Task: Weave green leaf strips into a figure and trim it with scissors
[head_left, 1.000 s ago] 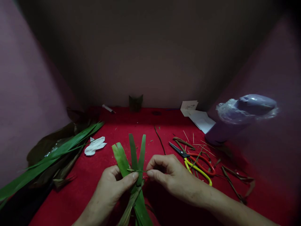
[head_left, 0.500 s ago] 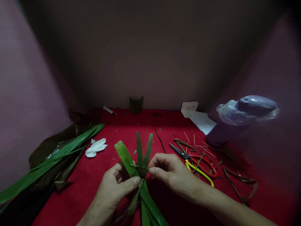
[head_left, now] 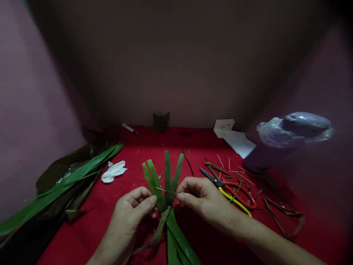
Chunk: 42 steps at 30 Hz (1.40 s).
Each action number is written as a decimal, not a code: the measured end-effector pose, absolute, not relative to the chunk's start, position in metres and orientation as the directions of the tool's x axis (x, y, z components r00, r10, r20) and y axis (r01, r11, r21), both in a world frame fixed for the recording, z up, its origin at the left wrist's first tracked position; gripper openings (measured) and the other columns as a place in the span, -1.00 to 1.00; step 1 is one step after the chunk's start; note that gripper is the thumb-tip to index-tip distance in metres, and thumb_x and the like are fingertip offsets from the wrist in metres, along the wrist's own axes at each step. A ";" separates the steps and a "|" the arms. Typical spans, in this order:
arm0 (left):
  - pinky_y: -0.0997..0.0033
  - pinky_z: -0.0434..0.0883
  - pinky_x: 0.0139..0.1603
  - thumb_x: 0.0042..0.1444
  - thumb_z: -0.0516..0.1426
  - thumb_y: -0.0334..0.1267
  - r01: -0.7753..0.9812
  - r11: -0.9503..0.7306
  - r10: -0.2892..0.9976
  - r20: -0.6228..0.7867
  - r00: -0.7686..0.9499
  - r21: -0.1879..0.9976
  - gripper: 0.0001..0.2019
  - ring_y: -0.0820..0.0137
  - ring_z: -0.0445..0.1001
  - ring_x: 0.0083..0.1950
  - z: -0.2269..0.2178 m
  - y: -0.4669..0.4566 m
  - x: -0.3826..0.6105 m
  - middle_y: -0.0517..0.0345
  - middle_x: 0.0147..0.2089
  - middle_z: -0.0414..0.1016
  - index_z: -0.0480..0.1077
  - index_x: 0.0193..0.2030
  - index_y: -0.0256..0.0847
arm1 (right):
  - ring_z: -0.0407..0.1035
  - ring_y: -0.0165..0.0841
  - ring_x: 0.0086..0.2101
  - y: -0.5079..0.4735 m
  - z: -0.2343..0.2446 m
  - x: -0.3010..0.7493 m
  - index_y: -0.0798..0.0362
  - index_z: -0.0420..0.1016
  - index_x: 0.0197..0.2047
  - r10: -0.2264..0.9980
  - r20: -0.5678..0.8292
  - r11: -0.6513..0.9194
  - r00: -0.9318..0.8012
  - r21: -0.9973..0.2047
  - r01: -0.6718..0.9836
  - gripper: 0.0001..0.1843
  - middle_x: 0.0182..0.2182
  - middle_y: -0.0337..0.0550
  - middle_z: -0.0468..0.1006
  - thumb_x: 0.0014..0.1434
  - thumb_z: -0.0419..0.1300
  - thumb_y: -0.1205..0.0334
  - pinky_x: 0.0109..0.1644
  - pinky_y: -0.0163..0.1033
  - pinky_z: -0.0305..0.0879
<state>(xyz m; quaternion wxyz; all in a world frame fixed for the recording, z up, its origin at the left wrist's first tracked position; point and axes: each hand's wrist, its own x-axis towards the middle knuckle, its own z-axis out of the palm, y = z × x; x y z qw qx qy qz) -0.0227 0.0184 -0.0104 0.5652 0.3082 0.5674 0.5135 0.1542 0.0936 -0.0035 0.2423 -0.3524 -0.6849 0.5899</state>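
Observation:
A bundle of green leaf strips fans upward over the red cloth, with its tails running down toward me. My left hand pinches the left strips between thumb and fingers. A thin stick lies across the strips, and my right hand pinches its right end against the leaves.
Long green leaves lie piled at the left, beside a crumpled white tissue. Scissors with red and yellow handles, thin sticks and brown leaf scraps sit to the right. A purple plastic-wrapped bottle and white papers stand at the back right.
The leaf bundle has shifted a little right and up, and its strips fan out wider. Both hands moved with it and kept their pinch.

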 end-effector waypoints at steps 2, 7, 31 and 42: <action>0.49 0.29 -0.44 0.01 0.16 -0.23 -0.231 0.290 0.931 -0.330 -0.157 0.929 -0.88 0.48 0.35 -0.48 -0.009 0.018 -0.022 0.20 -0.52 0.43 0.38 -0.44 -0.23 | 0.27 -0.46 -0.45 0.093 -0.004 0.154 0.11 0.37 -0.43 0.768 -0.090 0.051 -0.634 -0.978 0.200 -0.91 -0.50 -0.25 0.41 0.11 0.11 0.34 -0.37 -0.34 0.17; 0.53 0.33 -0.40 -0.08 0.24 -0.28 -0.164 0.269 0.945 -0.293 -0.147 0.949 -0.89 0.48 0.40 -0.42 -0.006 0.018 -0.020 0.20 -0.43 0.48 0.43 -0.39 -0.22 | 0.22 -0.49 -0.49 0.093 -0.003 0.152 0.11 0.36 -0.46 0.773 -0.096 0.037 -0.628 -0.980 0.196 -0.89 -0.54 -0.27 0.37 0.10 0.12 0.35 -0.41 -0.36 0.14; 0.39 0.38 -0.31 -0.03 0.20 -0.25 -0.254 0.264 0.933 -0.313 -0.176 0.931 -0.87 0.39 0.44 -0.41 -0.010 0.020 -0.020 0.13 -0.44 0.51 0.46 -0.36 -0.26 | 0.22 -0.47 -0.49 0.094 -0.005 0.155 0.11 0.35 -0.46 0.770 -0.078 0.066 -0.634 -0.977 0.201 -0.90 -0.54 -0.28 0.36 0.09 0.11 0.36 -0.40 -0.35 0.14; 0.45 0.34 -0.37 -0.02 0.19 -0.28 -0.397 0.289 0.923 -0.364 -0.127 0.871 -0.91 0.46 0.38 -0.46 0.000 0.021 -0.015 0.15 -0.47 0.46 0.44 -0.40 -0.26 | 0.17 -0.49 -0.50 0.093 0.002 0.156 0.13 0.38 -0.45 0.759 -0.086 0.094 -0.646 -0.966 0.240 -0.90 -0.54 -0.28 0.35 0.09 0.10 0.36 -0.43 -0.37 0.10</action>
